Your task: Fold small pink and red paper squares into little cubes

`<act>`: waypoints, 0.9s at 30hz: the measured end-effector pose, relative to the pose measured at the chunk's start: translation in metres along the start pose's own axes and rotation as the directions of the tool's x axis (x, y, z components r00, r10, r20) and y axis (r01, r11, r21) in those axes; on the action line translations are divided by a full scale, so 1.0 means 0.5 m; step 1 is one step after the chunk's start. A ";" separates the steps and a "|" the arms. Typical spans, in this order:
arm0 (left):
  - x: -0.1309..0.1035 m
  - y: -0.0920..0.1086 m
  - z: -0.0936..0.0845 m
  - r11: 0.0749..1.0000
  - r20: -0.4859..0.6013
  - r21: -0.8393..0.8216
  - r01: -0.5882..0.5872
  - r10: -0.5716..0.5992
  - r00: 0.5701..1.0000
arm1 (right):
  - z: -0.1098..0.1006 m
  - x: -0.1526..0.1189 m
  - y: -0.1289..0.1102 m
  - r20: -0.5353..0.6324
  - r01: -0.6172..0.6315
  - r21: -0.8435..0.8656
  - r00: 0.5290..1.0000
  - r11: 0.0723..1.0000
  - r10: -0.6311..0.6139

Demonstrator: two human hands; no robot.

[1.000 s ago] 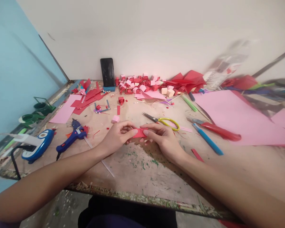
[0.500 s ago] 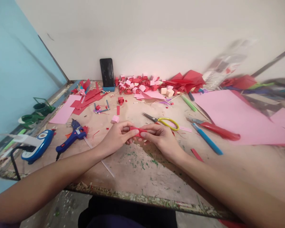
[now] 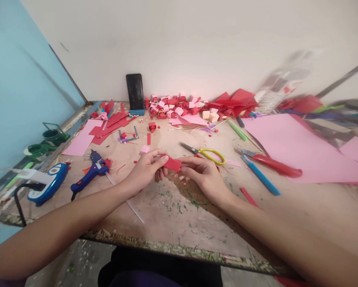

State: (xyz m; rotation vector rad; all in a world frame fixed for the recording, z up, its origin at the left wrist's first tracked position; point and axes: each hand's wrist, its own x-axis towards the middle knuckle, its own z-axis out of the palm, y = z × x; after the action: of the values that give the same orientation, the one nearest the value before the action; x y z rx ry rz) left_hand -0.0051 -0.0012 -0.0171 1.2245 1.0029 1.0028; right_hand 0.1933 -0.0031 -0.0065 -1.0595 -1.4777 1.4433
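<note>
A small red paper piece (image 3: 173, 164) is between my two hands above the middle of the table. My left hand (image 3: 150, 167) pinches its left end, thumb on top. The fingers of my right hand (image 3: 201, 173) are at its right end, thumb and forefinger bent round the edge. Yellow-handled scissors (image 3: 211, 156) lie just beyond my right hand, blades pointing left. A pink paper cube (image 3: 145, 149) sits behind my left hand. Farther back is a heap of red and pink paper cubes (image 3: 179, 107).
A blue glue gun (image 3: 92, 174) and a blue-and-white device (image 3: 49, 185) lie left. A phone (image 3: 135, 91) stands at the back. A blue pen (image 3: 261, 175), red cutter (image 3: 277, 165) and pink sheets (image 3: 298, 147) are right.
The red paper between my hands now shows a wider flat face. My right thumb has shifted slightly right, off its top, to its right end.
</note>
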 end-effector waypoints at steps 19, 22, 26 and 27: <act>-0.005 0.004 0.000 0.998 0.011 0.069 -0.001 0.000 1.000 | -0.004 -0.002 -0.002 0.007 -0.045 0.019 0.999 0.999 0.045; -0.009 0.006 0.002 0.991 0.021 0.132 -0.035 0.032 0.999 | -0.005 0.000 -0.004 0.048 -0.053 -0.014 0.997 0.998 0.054; -0.011 0.006 0.005 0.983 0.061 0.169 -0.075 0.066 0.996 | 0.001 0.001 -0.011 0.068 -0.046 -0.082 0.996 0.996 0.052; -0.011 0.006 0.005 0.983 0.064 0.164 -0.079 0.070 0.996 | 0.002 0.001 -0.011 0.069 -0.045 -0.074 0.996 0.996 0.050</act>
State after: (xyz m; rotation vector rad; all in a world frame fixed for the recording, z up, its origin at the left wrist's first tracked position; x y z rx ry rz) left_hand -0.0043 -0.0069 -0.0137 1.4302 1.0174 0.9502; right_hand 0.1921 -0.0031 -0.0010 -1.1045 -1.5754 1.4842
